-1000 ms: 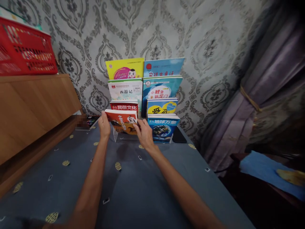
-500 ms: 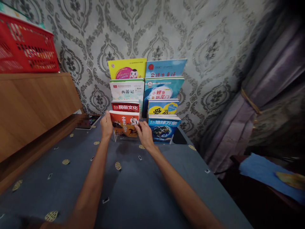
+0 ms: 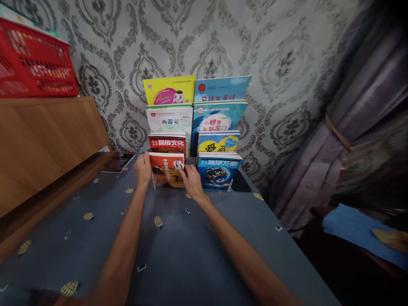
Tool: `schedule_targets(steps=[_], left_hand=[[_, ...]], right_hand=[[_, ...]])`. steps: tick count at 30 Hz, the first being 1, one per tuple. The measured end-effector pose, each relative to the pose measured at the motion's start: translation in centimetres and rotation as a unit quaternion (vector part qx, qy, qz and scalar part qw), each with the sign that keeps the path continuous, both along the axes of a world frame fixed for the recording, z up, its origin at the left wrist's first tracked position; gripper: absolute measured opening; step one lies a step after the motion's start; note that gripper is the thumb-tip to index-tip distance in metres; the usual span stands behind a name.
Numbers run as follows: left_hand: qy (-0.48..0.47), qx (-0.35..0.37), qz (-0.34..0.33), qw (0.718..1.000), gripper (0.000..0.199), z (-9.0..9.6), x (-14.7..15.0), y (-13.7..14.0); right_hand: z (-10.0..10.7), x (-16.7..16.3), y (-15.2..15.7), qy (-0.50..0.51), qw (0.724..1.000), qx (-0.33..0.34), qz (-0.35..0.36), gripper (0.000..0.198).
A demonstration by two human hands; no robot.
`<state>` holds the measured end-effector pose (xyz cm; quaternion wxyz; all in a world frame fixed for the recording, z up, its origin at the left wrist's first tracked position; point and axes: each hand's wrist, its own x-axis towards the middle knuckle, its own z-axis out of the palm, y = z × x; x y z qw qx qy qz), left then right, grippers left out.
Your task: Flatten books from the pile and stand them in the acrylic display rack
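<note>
An orange-red book point(image 3: 167, 171) with white Chinese lettering stands in the lowest left place of a clear tiered book stand point(image 3: 154, 182). My left hand point(image 3: 143, 170) is closed at its left edge, and my right hand point(image 3: 192, 180) grips its right edge, thumb on the cover. Right behind it rises a dark red book point(image 3: 167, 143). White point(image 3: 169, 121) and yellow point(image 3: 168, 90) books stand higher at the back. In the right column are a blue globe book point(image 3: 218, 174), a blue-and-yellow book point(image 3: 218, 141), a teal book point(image 3: 219, 119) and a light blue book point(image 3: 223, 87).
A black phone point(image 3: 240, 182) lies right of the stand. On the left, a red basket point(image 3: 38, 63) sits on a wooden cabinet point(image 3: 47, 136), with a tablet-like object point(image 3: 127, 160) beside it. A purple curtain point(image 3: 315, 170) hangs right; a blue cloth point(image 3: 357, 225) lies below it.
The orange-red book has gone down in the front left place, its lower edge now nearer the base. Both hands stay at its sides and have dropped slightly with it.
</note>
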<state>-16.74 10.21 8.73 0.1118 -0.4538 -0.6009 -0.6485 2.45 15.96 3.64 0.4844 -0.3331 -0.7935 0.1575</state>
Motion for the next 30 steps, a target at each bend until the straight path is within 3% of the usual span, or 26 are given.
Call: schedule_targets(steps=[5,10,19,30], left_hand=[[0.058,-0.035,0.024,0.997,0.035,-0.1,0.0,-0.3],[0.069,-0.064,0.016,0.995,0.029,-0.1,-0.6,-0.7],[0.021,-0.189,-0.115,0.975,0.021,-0.4,-2.6,-1.0],[0.107,-0.212,-0.072,0.969,0.013,-0.7,-3.2,-0.8]], right_hand=[[-1.4,-0.5,0.4,0.068,0.997,-0.022,0.015,0.032],[-1.6,-0.6,0.4,0.103,0.993,-0.042,0.024,0.025],[-1.9,-0.8,0.3,0.104,0.994,-0.003,0.016,0.035],[-2.4,-1.1,0.5,0.079,0.997,0.003,-0.006,0.046]])
